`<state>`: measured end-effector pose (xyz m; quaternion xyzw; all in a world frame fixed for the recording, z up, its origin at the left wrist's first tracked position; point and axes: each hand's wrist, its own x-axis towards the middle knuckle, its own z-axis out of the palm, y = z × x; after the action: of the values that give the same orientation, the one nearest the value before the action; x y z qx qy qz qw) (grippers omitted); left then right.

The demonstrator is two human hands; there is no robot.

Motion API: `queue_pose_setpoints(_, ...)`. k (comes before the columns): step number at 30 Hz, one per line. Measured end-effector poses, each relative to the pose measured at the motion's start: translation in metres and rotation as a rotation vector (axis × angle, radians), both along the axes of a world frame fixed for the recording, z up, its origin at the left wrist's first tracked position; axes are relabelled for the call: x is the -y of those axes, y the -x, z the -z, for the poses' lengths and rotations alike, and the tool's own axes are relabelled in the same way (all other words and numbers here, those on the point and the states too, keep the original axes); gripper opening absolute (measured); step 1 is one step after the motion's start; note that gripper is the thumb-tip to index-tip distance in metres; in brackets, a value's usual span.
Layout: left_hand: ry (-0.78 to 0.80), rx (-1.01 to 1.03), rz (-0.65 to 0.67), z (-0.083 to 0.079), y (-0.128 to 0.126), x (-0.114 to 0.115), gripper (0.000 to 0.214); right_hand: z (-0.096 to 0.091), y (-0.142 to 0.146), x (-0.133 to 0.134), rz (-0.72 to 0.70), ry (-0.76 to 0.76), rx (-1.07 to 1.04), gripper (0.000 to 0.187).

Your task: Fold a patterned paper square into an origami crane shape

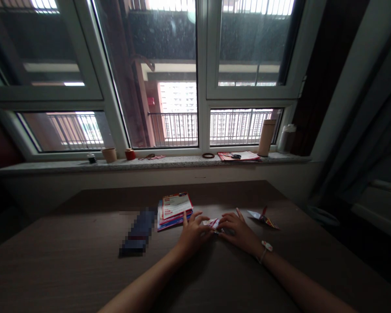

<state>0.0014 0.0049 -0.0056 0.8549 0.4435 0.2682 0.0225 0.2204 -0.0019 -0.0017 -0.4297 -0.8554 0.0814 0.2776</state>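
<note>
The left hand (193,229) and right hand (237,230) are holding a patterned paper (211,223) between them, each grip narrow; left of that paper a card stack (177,206) is lying on the counter (84,243), right of it a folded piece (264,219).

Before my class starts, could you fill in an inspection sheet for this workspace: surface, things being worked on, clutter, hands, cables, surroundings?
Surface: brown table, smooth-looking, dimly lit.
Work things: small paper piece, white with coloured print, creased, between the hands.
Clutter: stack of printed sheets beyond the left hand; folded paper shape to the right; dark pixelated item to the left, unidentifiable.
Hands: left hand and right hand both at the paper piece, exact grip unclear; band on the right wrist.
Cables: nothing seen.
Surroundings: windowsill holding a tan cup, a tall bottle and papers; windows above.
</note>
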Motion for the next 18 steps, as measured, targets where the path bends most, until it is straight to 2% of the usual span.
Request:
queue_pose_setpoints(4,0.007,0.026,-0.008,-0.005,0.000,0.002,0.017,0.001,0.000,-0.001,-0.004,-0.024,-0.021,0.015)
queue_pose_setpoints(9,-0.025,0.045,-0.035,-0.007,0.001,0.003,0.038,-0.001,-0.001,-0.001,0.044,0.004,-0.108,0.017)
queue_pose_setpoints(18,-0.049,0.083,-0.098,0.000,0.002,-0.002,0.055,0.016,-0.013,-0.024,0.215,0.169,-0.505,0.033)
